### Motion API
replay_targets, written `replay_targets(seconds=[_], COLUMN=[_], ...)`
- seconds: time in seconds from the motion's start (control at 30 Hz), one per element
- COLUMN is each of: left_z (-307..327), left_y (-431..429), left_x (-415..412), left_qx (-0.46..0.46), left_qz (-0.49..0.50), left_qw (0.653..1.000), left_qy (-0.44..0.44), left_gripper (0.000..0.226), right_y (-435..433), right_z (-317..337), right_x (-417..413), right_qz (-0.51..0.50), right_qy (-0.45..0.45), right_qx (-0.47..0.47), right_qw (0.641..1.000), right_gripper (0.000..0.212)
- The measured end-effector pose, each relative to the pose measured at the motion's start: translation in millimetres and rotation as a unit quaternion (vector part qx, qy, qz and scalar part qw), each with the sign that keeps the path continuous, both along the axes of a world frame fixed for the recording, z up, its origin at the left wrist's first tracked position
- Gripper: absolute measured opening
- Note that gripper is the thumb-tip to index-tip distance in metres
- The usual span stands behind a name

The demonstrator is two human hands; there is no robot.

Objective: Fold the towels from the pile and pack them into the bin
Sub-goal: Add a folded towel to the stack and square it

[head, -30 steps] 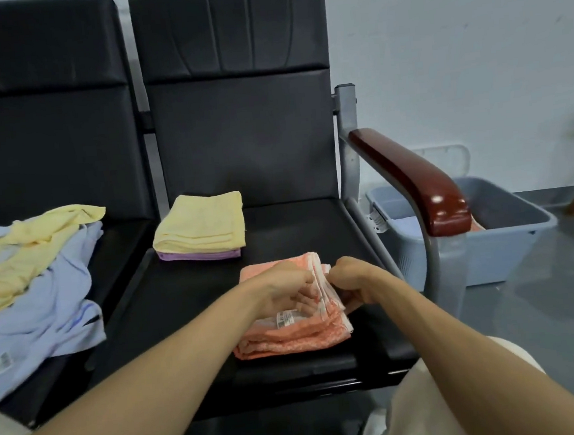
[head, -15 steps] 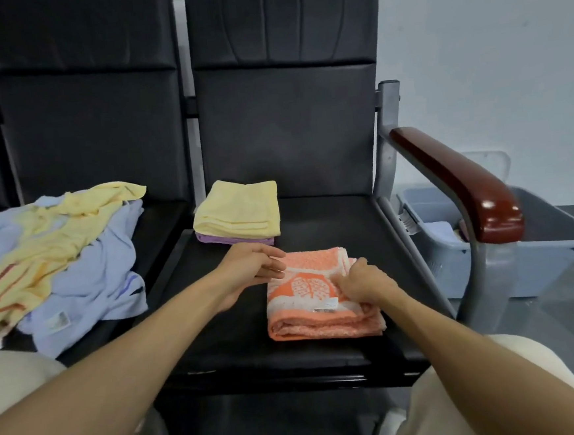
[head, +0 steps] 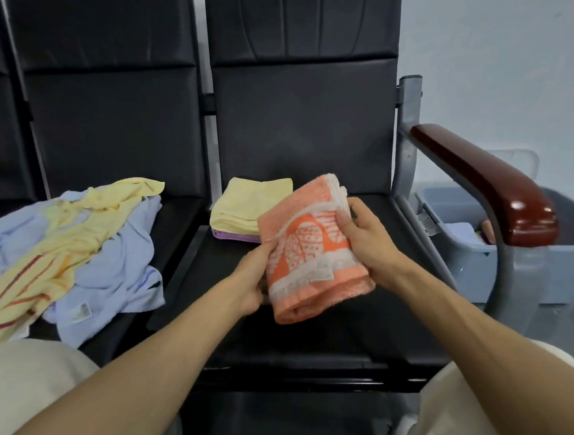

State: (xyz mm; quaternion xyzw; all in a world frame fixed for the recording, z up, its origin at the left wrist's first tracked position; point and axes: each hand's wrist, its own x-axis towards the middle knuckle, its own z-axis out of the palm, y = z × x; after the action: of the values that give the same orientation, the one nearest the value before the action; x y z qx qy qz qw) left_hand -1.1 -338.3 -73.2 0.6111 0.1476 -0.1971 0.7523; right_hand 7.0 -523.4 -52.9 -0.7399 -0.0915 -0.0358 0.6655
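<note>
Towel first: the folded orange towel is up in both your hands, held above the black seat of the right-hand chair, not in the bin. Its long axis runs from you toward the chair back, and the far end leans a little to your left. The rounded fold is the near end. The stacked white-edged layers show at the far end and along the right side. The patterned face is turned up toward you, with a small label near the close end.

Your left hand grips the left long edge, thumb on top and fingers tucked beneath. Your right hand clasps the right long edge, thumb pressed on the top face near the far corner and fingers curled around behind.

Just beyond the towel, at the back left of the same seat, a folded yellow towel lies flat on a folded purple towel. On the next seat to your left the pile of unfolded cloth sprawls, pale blue under striped yellow.

The grey bin stands on the floor to your right, beyond the brown armrest, well apart from the towel. Bits of cloth show inside it.
</note>
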Motion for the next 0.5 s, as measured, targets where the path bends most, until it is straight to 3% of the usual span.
replay_targets(seconds=[0.1,0.23,0.33,0.5], left_z=[1,11,19,22], left_y=[6,16,24,40], left_x=[-5,-9,0,21], left_qx=[-0.154,-0.168,-0.098,0.103], left_qz=[-0.045,-0.024,0.008,0.040], left_qw=[0.987,0.985,0.993,0.982], left_qy=[0.032,-0.014,-0.065,-0.150], left_gripper=[0.049,0.036,0.034,0.024], right_y=[3,1,2,23], right_z=[5,10,6,-15], right_x=[3,7,6,4], right_qz=[-0.015,-0.038,-0.020,0.038], right_qy=[0.039,0.096,0.098,0.041], right_qx=[0.101,0.199,0.186,-0.015], right_qw=[0.994,0.975,0.977,0.998], right_gripper=[0.016,0.025,0.029,0.038])
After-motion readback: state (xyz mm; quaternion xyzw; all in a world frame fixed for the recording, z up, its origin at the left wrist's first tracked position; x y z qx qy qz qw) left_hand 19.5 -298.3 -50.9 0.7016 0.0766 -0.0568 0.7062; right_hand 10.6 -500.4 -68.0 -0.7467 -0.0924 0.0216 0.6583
